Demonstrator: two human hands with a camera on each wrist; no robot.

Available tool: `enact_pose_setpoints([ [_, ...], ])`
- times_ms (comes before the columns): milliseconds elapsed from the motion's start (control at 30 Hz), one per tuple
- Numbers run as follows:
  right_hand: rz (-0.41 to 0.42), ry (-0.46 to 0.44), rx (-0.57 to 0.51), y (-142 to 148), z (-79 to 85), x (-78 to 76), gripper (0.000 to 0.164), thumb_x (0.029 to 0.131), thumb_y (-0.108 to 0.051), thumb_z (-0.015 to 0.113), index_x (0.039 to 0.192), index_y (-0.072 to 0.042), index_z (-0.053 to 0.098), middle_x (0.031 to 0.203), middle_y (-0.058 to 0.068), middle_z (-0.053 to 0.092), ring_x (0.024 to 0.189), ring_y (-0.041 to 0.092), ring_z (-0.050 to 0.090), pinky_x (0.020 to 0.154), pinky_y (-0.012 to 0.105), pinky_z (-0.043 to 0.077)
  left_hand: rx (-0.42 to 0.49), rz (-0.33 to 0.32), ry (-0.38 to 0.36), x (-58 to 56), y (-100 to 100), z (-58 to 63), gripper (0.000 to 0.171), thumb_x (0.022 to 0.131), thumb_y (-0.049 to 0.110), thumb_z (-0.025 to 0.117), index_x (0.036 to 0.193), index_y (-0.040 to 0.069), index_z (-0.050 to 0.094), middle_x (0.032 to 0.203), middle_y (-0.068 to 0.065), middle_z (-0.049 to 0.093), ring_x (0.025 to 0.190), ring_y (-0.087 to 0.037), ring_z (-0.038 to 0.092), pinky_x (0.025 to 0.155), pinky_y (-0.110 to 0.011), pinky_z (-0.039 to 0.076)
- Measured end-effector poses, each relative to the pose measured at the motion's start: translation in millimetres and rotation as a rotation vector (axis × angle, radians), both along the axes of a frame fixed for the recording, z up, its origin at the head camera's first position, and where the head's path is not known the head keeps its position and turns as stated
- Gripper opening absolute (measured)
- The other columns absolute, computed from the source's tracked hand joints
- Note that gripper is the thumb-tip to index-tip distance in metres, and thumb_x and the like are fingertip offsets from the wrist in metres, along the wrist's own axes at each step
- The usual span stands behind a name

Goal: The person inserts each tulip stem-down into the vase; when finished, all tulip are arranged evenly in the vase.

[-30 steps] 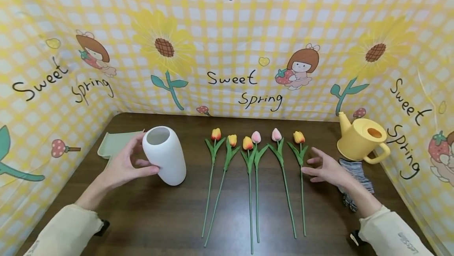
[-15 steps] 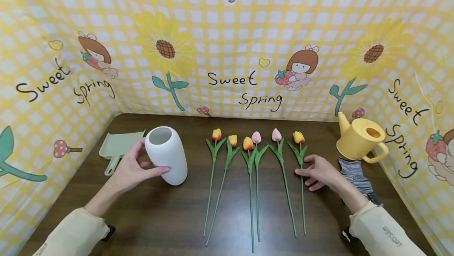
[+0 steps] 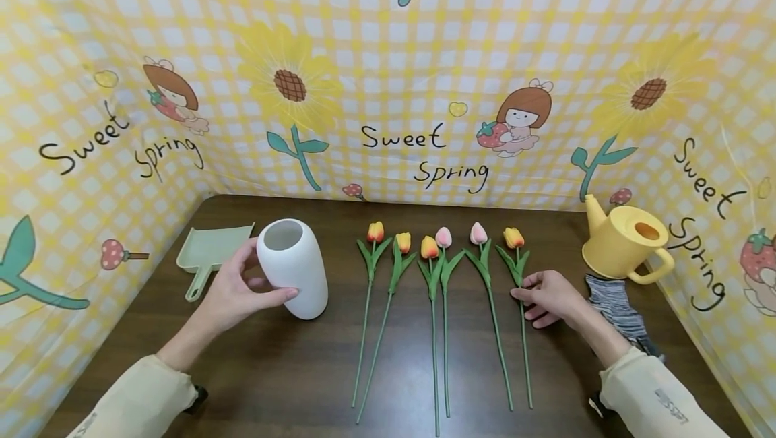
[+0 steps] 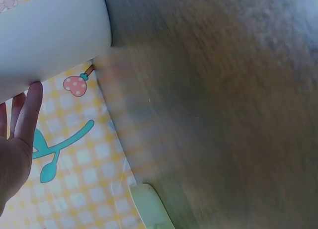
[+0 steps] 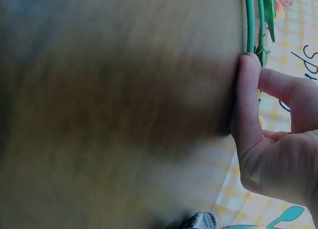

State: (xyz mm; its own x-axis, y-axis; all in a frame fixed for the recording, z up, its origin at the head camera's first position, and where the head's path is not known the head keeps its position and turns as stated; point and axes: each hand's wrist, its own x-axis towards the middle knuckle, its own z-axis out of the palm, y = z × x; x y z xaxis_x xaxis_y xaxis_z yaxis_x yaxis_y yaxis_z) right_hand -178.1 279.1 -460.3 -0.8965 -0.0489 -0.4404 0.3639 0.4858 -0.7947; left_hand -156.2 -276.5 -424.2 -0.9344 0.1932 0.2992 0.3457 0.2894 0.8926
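Observation:
On the left of the head view, my left hand [image 3: 233, 296] grips a white vase [image 3: 298, 276] from its left side, thumb across the front and fingers around the back. The vase stands upright on the table, its opening facing up. At right, the thumb and fingers of my right hand [image 3: 553, 298] pinch the stem of the rightmost tulip [image 3: 513, 237], an orange-yellow one, just below its leaves. In the right wrist view that green stem [image 5: 249, 23] meets my fingertips. Left of it lie several more tulips, including a pink one [image 3: 478, 232] and a red-orange one [image 3: 375, 231].
A pale green dustpan [image 3: 212, 246] lies behind my left hand. At the right stand a yellow watering can [image 3: 624, 239] and, in front of it, grey knitted gloves [image 3: 615, 303] partly behind my right forearm. Checkered cloth [image 3: 406, 74] surrounds the dark wooden table [image 3: 291, 384].
My right hand has moved left and down onto the rightmost tulip's stem and closed its fingers there. My left hand stays on the vase; the view has shifted slightly.

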Motion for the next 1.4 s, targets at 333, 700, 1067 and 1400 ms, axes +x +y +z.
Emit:
enact_pose_setpoints([
  [333, -0.010, -0.012, -0.022, -2.2, 3.4, 1.0, 0.041, 0.095, -0.019, 0.073, 0.118, 0.007, 0.050, 0.095, 0.016, 0.064, 0.065, 0.020, 0.069, 0.054, 0.039, 0.060, -0.068, 0.021, 0.053, 0.2, -5.0, 5.5, 0.088, 0.062, 0.003, 0.098, 0.137, 0.018, 0.054, 0.116, -0.006, 0.064, 0.095, -0.019, 0.069, 0.077, -0.028, 0.060],
  [700, -0.011, -0.011, -0.021, 0.0, 1.6, -0.6, 0.035, 0.094, -0.022, 0.074, 0.110, 0.003, 0.057, 0.095, 0.014, 0.065, 0.066, 0.020, 0.068, 0.054, 0.039, 0.060, -0.120, -0.010, 0.090, -4.7, -3.9, 12.8, 0.086, 0.061, 0.005, 0.098, 0.135, 0.019, 0.056, 0.114, -0.003, 0.065, 0.093, -0.019, 0.069, 0.076, -0.029, 0.060],
  [1067, 0.017, -0.017, -0.045, 4.8, 2.1, -2.0, 0.035, 0.094, -0.025, 0.074, 0.109, 0.005, 0.065, 0.095, 0.013, 0.069, 0.070, 0.020, 0.070, 0.059, 0.040, 0.061, -0.119, 0.000, 0.080, -6.4, -9.7, 8.4, 0.083, 0.064, 0.002, 0.096, 0.134, 0.017, 0.056, 0.111, -0.004, 0.065, 0.092, -0.019, 0.069, 0.075, -0.029, 0.060],
  [1400, 0.135, -0.076, -0.208, 26.0, 16.6, -2.5, 0.039, 0.101, -0.019, 0.065, 0.123, 0.012, 0.060, 0.104, 0.012, 0.072, 0.089, 0.026, 0.074, 0.073, 0.038, 0.062, -0.120, -0.039, 0.087, -6.5, -13.0, 3.6, 0.090, 0.063, -0.001, 0.095, 0.140, 0.014, 0.050, 0.117, -0.007, 0.064, 0.091, -0.020, 0.070, 0.073, -0.028, 0.060],
])
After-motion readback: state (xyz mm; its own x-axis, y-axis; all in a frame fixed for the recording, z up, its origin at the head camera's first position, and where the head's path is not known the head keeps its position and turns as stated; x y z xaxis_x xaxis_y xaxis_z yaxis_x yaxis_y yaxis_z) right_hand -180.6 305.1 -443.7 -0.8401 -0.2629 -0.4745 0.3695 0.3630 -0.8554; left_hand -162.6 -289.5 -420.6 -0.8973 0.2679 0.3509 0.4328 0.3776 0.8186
